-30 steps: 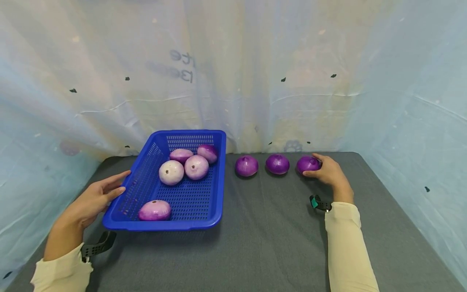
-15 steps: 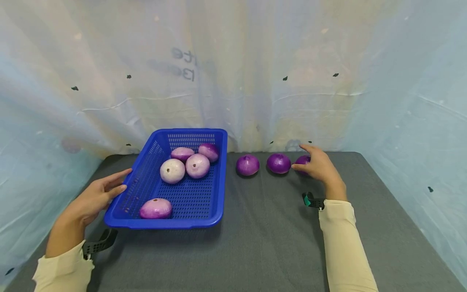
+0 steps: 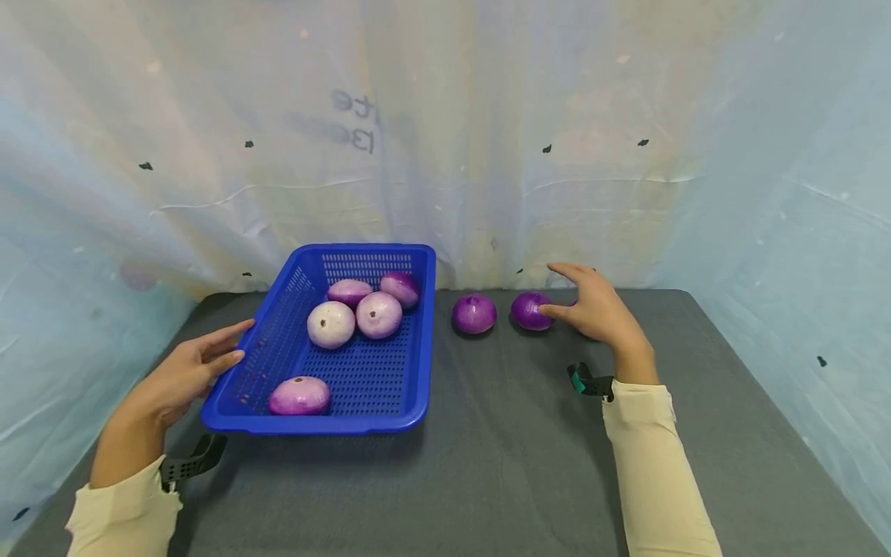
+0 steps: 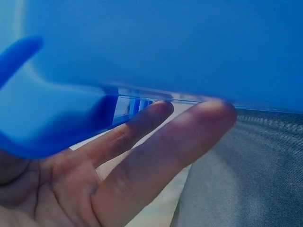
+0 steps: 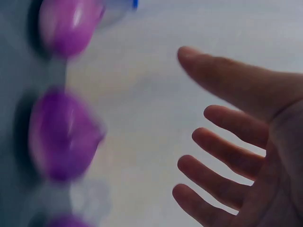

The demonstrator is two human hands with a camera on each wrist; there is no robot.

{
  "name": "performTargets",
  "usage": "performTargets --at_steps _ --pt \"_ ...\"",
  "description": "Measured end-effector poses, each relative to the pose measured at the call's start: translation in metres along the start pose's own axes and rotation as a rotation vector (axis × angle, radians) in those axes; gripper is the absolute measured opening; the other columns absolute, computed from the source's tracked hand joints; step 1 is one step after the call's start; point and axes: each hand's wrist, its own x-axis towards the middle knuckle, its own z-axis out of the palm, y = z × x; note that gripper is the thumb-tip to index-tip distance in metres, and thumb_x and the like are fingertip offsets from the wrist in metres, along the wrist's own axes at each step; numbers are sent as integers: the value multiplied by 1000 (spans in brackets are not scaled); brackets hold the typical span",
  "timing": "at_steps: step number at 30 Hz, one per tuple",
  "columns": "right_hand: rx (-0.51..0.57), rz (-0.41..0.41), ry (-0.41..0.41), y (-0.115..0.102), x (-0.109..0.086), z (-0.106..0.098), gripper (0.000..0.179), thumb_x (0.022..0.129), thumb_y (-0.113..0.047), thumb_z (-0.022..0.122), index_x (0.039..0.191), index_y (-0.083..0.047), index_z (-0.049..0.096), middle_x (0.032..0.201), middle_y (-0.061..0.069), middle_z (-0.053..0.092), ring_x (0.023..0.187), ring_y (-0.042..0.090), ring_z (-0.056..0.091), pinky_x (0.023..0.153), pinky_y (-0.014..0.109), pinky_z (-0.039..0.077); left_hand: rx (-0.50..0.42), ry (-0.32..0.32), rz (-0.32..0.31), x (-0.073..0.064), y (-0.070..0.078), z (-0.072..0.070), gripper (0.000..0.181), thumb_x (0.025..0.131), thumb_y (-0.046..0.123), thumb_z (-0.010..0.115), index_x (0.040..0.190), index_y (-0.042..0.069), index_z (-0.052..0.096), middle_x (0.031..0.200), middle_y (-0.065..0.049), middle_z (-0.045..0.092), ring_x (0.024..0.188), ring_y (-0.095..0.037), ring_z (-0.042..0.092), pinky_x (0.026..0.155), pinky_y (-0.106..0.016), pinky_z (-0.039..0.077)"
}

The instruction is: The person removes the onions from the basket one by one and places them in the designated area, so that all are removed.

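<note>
A blue perforated plastic basket (image 3: 411, 371) on the left holds several pale, purple-tinged onions, among them a whitish onion (image 3: 330, 325) and a lone onion (image 3: 299, 396) near its front wall. My left hand (image 3: 177, 379) touches the basket's left side, its fingers fairly straight against the plastic in the left wrist view. To the right, deep purple onions stand in a row: a left onion (image 3: 475, 314), a middle onion (image 3: 530, 311) and a third onion (image 5: 68, 222), hidden behind my hand in the head view. Over these, my right hand (image 3: 599, 309) hovers with fingers spread, holding nothing.
A dark grey cloth (image 3: 501, 464) covers the table. Behind it hangs a pale plastic sheet (image 3: 445, 155) close to the row of onions, with more sheeting at both sides. Black straps circle both wrists.
My right hand has let go of the rightmost onion, lifted and moved left toward the middle onion, fingers spreading. The left hand stays at the basket; the view shifts slightly.
</note>
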Motion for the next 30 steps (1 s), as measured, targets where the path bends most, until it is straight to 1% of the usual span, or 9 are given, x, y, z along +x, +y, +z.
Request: performTargets --at_steps 3,6,8,12,17,20,23,27,30 --pt "59 -109 -21 -33 1 8 75 89 -33 76 152 -13 42 156 15 41 145 37 35 116 61 31 -15 -6 0 -1 -1 0 69 105 37 47 161 13 12 153 -38 31 108 -24 68 82 -45 61" --pt "116 -244 -90 -72 3 25 72 88 -36 77 150 -16 45 154 8 44 145 31 39 116 56 35 -24 -5 -7 -2 -3 0 70 105 38 47 161 14 12 153 -37 31 107 -22 68 82 -45 61" --pt "126 -332 -162 -99 7 36 71 87 -37 77 149 -18 47 154 5 45 144 27 40 116 52 37 -22 2 -13 -2 -4 -1 70 105 39 46 161 16 12 153 -37 31 107 -23 68 82 -45 61" --pt "80 -489 -329 -150 18 53 71 87 -39 77 149 -21 47 154 -2 46 145 18 39 118 43 37 -14 10 -16 -2 -3 -1 70 105 41 46 161 18 11 153 -36 31 109 -27 68 82 -46 61" --pt "28 -627 -536 -201 40 71 67 88 -37 76 148 -21 48 153 -7 48 145 10 38 121 30 32 -10 12 -6 -1 -2 -1 70 105 41 46 161 16 11 153 -36 33 110 -28 67 83 -47 61" --pt "-37 -649 -634 -223 55 85 65 90 -36 74 148 -23 48 153 -8 47 145 9 38 120 28 32 -7 8 7 -2 -1 0 71 105 41 45 161 16 11 153 -36 33 112 -32 66 84 -48 60" --pt "-91 -651 -727 -240 67 104 65 91 -34 73 150 -25 46 154 -8 46 146 9 37 120 28 33 -3 7 16 -3 -2 2 71 104 43 46 161 17 11 154 -35 32 115 -38 65 85 -50 60" --pt "-139 -635 -841 -256 78 132 68 91 -32 73 152 -27 42 156 -9 41 148 8 33 121 28 30 1 8 21 -3 -3 2 72 104 44 46 161 18 10 155 -34 31 118 -43 62 85 -51 59" --pt "-180 -609 -902 -265 82 149 70 90 -31 74 152 -32 40 157 -12 38 148 7 30 122 28 29 -6 0 23 -3 -2 0 72 104 43 46 161 17 11 155 -35 30 119 -45 62 85 -52 59"
